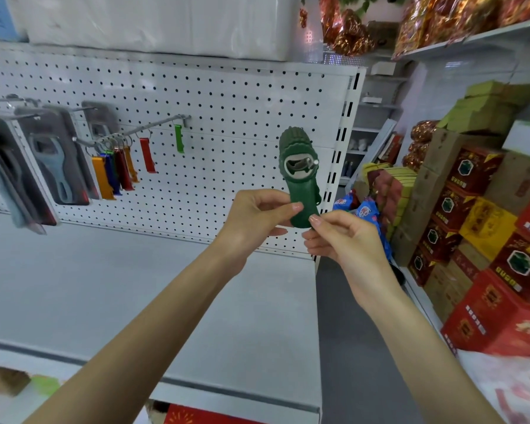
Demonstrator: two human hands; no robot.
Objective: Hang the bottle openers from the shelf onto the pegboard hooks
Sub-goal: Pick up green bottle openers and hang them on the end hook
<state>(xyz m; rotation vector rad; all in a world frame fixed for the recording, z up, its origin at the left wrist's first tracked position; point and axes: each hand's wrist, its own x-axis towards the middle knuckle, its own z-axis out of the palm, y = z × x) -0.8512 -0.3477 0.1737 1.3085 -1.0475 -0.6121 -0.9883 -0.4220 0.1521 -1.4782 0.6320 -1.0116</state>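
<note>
Close in front of the white perforated pegboard (242, 102), a dark green bottle opener (299, 166) stands upright in the air, held by both hands above the smooth pale grey shelf (135, 286). Its body looks matte and moulded, with a ribbed, scalloped dome at the top and a flat, rounded handle below. An oval window between them is lined with a shiny silver metal insert.

The left hand (254, 215) has its grip clamped on the handle, thumb across the front face and fingers curled behind. The right hand (346, 237) has its grip pinched together on the handle's rounded bottom end. Thumb and forefinger meet there, and the other fingers curl loosely beneath.

To the left, a long thin wire hook (153, 125) juts out from the board. A flat light green metal opener (179, 138) hangs on a key ring nearest the board, and a flat red opener (147, 159) hangs further out. A tight cluster of flat coloured openers (114, 172) in orange, blue, green and red crowds the hook's tip, their rings bunched together. Further left, grey openers in glossy dark blister packs (58, 166) hang on other hooks.

Beyond the shelf's right end, red cardboard boxes (502, 270) with gold print are stacked in uneven columns.
</note>
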